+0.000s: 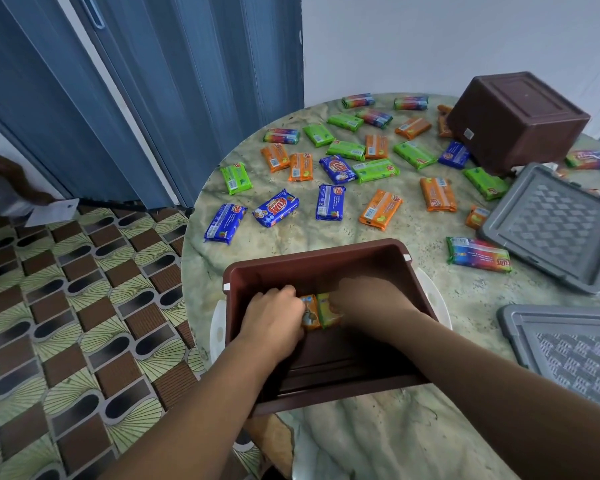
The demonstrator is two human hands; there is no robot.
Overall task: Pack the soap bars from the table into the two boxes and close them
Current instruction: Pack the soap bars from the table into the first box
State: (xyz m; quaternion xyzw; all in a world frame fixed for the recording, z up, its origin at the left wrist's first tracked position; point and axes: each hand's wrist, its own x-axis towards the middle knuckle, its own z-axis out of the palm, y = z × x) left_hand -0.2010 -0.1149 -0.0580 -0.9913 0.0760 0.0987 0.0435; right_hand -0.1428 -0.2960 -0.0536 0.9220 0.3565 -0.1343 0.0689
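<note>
- Left hand (274, 315) is down inside the near box (312, 263), its fingertips tucked out of sight against the orange soap bar (310, 311).
- Right hand (368, 299) covers the far side of the green soap bar (328, 308), fingers hidden in shadow.
- Wrapper print under both grips is too blurred to read.
- Near lid (568, 348), right of the hands, is cut by the frame edge.
- Overturned box (513, 123) beyond hides bars beneath.

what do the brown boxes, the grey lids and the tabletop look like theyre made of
Brown box and the overturned brown box: likely moulded plastic, matte with a slight sheen, with ribbed rims.
Grey lids: probably plastic too, with a pressed checker texture.
Tabletop: marble-like veined pattern, smooth; whether stone or laminate can't be told.
</note>
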